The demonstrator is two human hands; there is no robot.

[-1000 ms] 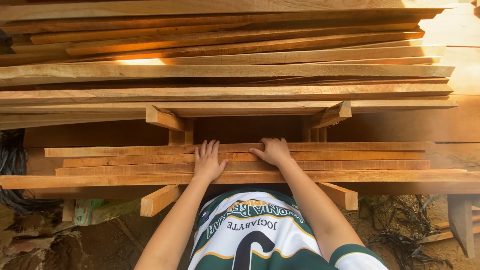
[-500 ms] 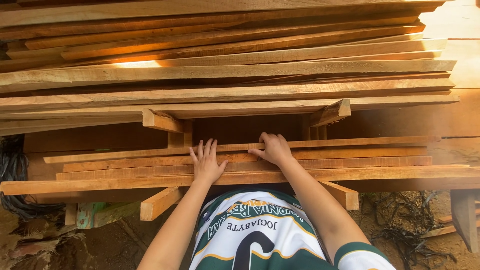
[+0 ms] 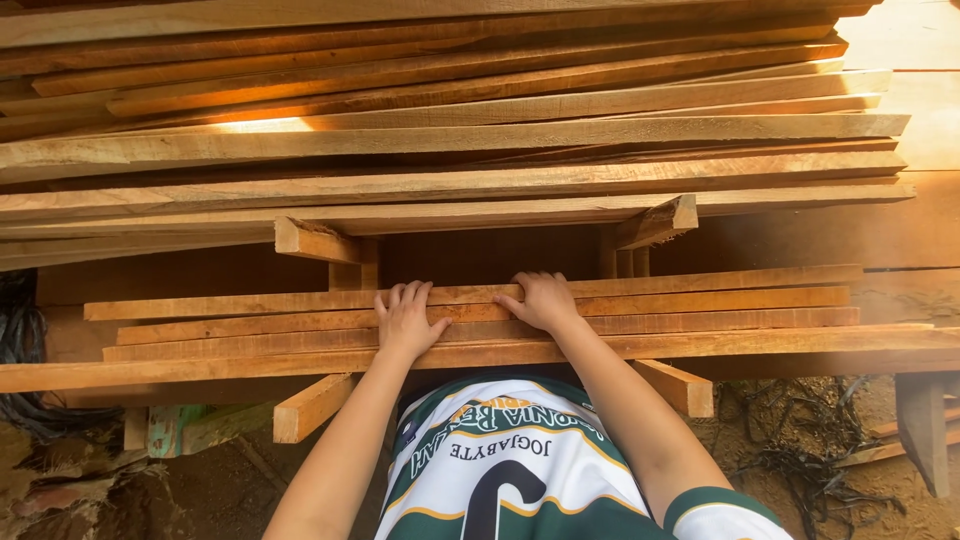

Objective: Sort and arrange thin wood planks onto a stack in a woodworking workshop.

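Both hands lay on the low plank stack: my left hand flat, fingers together; my right hand curled over the far plank's edge.

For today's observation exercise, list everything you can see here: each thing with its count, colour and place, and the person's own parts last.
Upper plank stack: many, orange-brown, across the top.
Lower planks: four, light brown, stepped under the hands.
Support blocks: two, pale wood, jutting out below the lower planks.
Dark cords: a bundle, black, far left.
Ground: brown dirt with roots, bottom right.
Shirt: one, white and green, bottom centre.
Left hand: flat on the lower planks.
Right hand: fingers curled over the farthest plank's edge.
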